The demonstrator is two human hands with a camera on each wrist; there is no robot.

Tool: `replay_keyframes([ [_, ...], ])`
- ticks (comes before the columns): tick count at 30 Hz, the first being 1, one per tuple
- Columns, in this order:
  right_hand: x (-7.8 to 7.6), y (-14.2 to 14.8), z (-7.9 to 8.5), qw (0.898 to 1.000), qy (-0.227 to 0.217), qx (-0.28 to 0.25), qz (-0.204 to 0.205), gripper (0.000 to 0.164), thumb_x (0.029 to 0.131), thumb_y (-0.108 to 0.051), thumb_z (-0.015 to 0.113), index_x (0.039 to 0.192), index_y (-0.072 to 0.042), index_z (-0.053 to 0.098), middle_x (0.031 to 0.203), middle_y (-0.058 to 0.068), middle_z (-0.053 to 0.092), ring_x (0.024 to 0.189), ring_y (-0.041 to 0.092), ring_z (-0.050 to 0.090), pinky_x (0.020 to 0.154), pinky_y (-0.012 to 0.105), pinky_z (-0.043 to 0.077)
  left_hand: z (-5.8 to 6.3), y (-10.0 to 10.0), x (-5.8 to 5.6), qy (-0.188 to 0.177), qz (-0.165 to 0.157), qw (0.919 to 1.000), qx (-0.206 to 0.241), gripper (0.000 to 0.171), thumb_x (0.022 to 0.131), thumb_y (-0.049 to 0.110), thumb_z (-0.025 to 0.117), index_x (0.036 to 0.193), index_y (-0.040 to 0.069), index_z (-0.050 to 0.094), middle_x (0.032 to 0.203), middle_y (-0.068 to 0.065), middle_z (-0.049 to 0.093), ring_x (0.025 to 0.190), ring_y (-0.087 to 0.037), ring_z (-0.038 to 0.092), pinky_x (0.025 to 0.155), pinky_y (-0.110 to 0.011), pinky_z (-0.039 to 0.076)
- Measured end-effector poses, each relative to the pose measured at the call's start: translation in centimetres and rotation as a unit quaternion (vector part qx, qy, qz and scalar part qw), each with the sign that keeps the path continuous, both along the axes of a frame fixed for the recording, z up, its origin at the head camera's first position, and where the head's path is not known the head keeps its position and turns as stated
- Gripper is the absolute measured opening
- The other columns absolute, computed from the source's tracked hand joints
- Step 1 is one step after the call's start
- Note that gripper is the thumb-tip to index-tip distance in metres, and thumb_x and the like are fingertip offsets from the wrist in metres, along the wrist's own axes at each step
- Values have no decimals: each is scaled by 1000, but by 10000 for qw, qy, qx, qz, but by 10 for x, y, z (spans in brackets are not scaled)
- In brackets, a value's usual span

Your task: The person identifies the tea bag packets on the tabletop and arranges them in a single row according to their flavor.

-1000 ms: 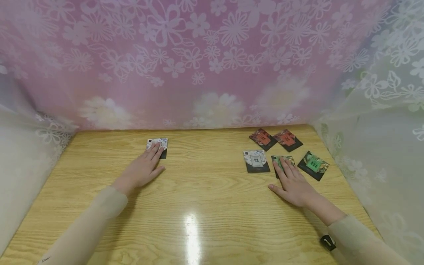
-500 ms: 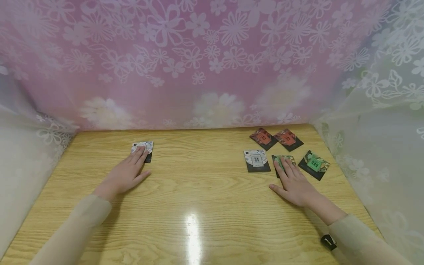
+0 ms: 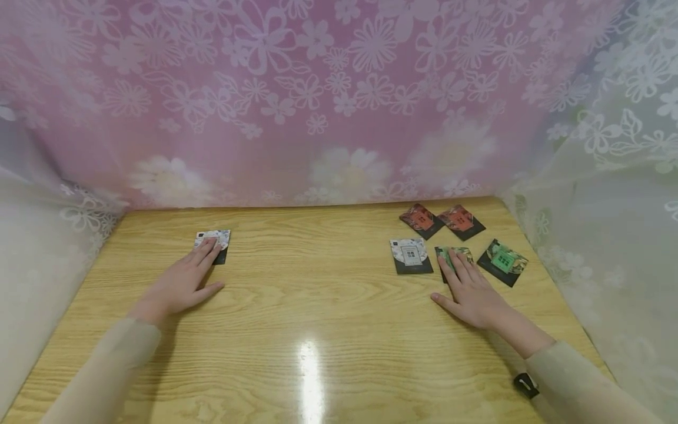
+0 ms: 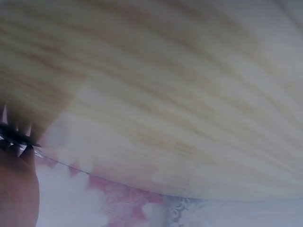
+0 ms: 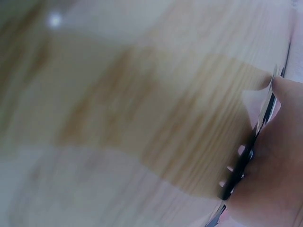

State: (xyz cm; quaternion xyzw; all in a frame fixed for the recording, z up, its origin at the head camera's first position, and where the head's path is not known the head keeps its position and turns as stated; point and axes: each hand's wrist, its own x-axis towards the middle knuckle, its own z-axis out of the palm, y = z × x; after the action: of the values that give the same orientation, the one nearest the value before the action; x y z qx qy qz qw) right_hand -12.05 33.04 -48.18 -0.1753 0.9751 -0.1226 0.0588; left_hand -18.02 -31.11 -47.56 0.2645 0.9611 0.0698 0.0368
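My left hand (image 3: 182,282) lies with straight fingers on a white-and-black flat square packet (image 3: 222,246) at the table's left side. The fingers cover part of its printed label. Over on the right, my right hand (image 3: 472,295) rests its spread fingers on a green-and-black packet (image 3: 464,253), hiding most of it. Close to its left is a second white packet (image 3: 412,257), and to its right another green packet (image 3: 503,261). In the left wrist view the hand (image 4: 18,194) shows at the lower left edge; in the right wrist view the hand (image 5: 279,151) fills the right edge.
Two red packets (image 3: 421,220) lie behind the right-hand group, their edges meeting. A small black object (image 3: 526,385) sits beside the right sleeve. A pink flowered curtain (image 3: 328,106) hangs along the back edge of the wooden table (image 3: 296,294), with pale sheets at both sides.
My left hand has slid the white packet leftward and slightly toward me across the table. The right hand and the packets around it have stayed in place.
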Motion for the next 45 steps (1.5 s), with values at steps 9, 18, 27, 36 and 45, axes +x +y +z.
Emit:
replay_keyframes([
  [9, -4, 3, -2, 9997, -166, 166, -59, 96, 107, -60, 52, 172, -5, 7, 177, 29, 0, 165, 49, -1, 129, 72, 12, 3, -13, 2, 121, -54, 9999, 62, 92, 104, 50, 63, 169, 1, 21, 175, -26, 22, 160, -47, 27, 123, -65, 35],
  [18, -6, 2, 2, 9992, -323, 209, -100, 94, 109, -59, 49, 172, -4, 6, 177, 28, -4, 165, 49, -3, 130, 72, 11, 1, -20, 2, 390, -143, 9990, 156, 91, 102, 49, 66, 167, -1, 27, 172, -27, 29, 157, -48, 32, 121, -66, 37],
  [27, -7, 3, -4, 9995, -205, 210, -108, 94, 108, -61, 49, 172, -8, 6, 178, 27, 0, 164, 50, 1, 128, 74, 14, 4, -21, 3, 607, -313, 9976, 85, 89, 102, 50, 66, 166, 1, 30, 170, -27, 33, 157, -46, 34, 123, -61, 36],
  [36, -2, 3, -4, 9999, 83, -112, 19, 91, 108, -58, 51, 172, -9, 8, 177, 28, 3, 164, 50, 3, 128, 73, 14, 7, -2, -9, 779, -684, 9945, -170, 85, 103, 49, 64, 167, 3, 31, 172, -23, 31, 159, -43, 31, 130, -55, 30],
  [45, -1, 3, -5, 10000, 57, -31, -67, 91, 108, -59, 51, 172, -9, 9, 177, 27, 4, 164, 49, 4, 128, 73, 14, 13, 49, -27, 709, -1185, 9901, -256, 83, 104, 47, 63, 166, 2, 32, 173, -24, 29, 161, -43, 29, 129, -59, 31],
])
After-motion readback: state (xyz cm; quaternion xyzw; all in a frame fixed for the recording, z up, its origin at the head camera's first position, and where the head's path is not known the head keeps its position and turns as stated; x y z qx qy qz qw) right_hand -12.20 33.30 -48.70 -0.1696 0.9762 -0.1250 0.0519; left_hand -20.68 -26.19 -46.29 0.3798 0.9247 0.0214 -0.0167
